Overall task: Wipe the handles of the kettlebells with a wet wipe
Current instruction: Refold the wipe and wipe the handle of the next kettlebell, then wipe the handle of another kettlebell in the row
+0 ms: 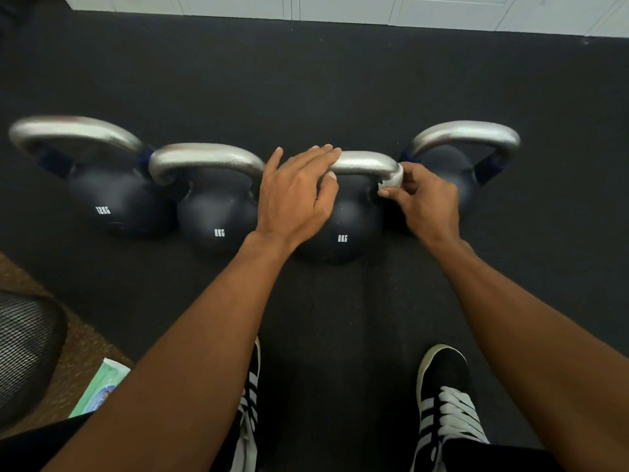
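Several dark kettlebells with silver handles stand in a row on the black floor mat. My right hand (pixel 425 202) pinches a white wet wipe (pixel 393 180) wrapped round the right bend of the handle (pixel 366 163) of the third kettlebell (pixel 340 229), marked 8KG. My left hand (pixel 299 189) lies over the left end of that same handle with its fingers straight, thumb under the bar. To the left are another 8KG kettlebell (pixel 218 216) and a larger one (pixel 112 195); a fourth (pixel 466 158) stands at the right, partly behind my right hand.
A green wipe packet (pixel 102 386) lies on the brown floor at the lower left, beside a black mesh object (pixel 23 345). My two shoes (pixel 446 396) stand on the mat below the kettlebells. A white wall (pixel 340 5) runs along the far edge.
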Demonstrator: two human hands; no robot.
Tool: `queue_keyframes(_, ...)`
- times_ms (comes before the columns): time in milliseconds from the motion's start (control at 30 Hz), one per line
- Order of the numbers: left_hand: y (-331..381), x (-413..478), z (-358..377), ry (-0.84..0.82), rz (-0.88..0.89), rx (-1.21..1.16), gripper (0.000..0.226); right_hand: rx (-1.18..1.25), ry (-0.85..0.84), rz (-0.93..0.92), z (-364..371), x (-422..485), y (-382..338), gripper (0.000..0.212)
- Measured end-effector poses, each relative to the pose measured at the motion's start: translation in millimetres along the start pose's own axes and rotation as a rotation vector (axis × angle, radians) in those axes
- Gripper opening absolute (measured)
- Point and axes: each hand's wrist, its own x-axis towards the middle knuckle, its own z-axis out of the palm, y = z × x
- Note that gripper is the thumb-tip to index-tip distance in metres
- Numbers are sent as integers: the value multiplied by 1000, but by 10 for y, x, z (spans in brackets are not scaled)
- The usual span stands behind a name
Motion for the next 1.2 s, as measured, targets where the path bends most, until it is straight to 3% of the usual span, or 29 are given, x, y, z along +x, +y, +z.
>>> queue_keyframes(167,-38,182,-201,-100,5,-65,43,-102,151,-319,11,-6,-224,43)
queue_keyframes(333,-83,306,-482,-239,172,152,45,-370,169,-688,127,72,-432,40)
queue_keyframes(433,-144,420,-754,-342,196,285,53,-481,121,-820,129,161,-503,41)
queue_keyframes(600,-323,523,-1178,-538,252,403,62,-508,-9,-752,29,155,-541,46)
queue_keyframes(733,-406,500,-1358,-569,277,439,64,-435,20,-545,-99,35,-469,41)
queue_keyframes(833,-463,478,-1464,-590,327,476,64,-458,47,-512,-117,-16,-475,39)
queue_keyframes(1000,-647,358,-1572,-552,337,485,71,-550,67,-752,129,58,-651,38)
queue_keyframes(1200,-949,123,-1388,-369,293,453,57,-718,43,-1124,420,191,-768,51)
